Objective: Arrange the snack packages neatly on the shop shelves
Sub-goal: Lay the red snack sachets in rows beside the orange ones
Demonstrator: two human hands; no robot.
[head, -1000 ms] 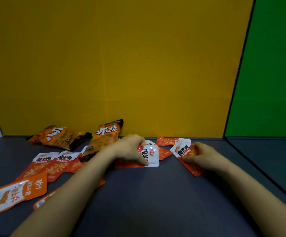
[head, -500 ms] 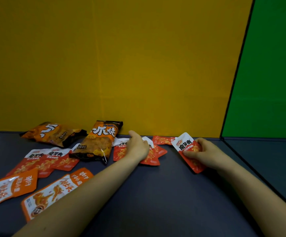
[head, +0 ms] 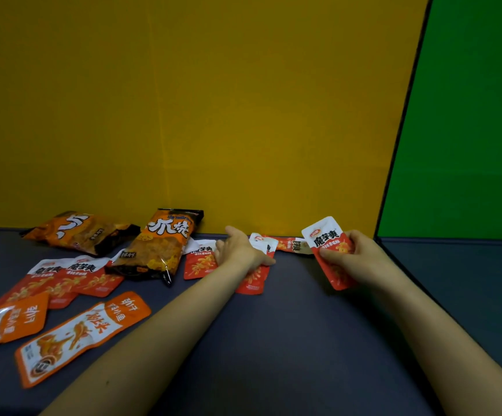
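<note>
One head-worn wide view looks forward and down, close over the dark shelf [head: 273,340].

Bare shelf [head: 289,340] right of packets [head: 81,334]

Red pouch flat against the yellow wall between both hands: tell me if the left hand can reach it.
Probably yes: the left hand rests open on a neighbouring pouch, and the red pouch lies mostly uncovered just beside its fingers, nothing between them.
</note>
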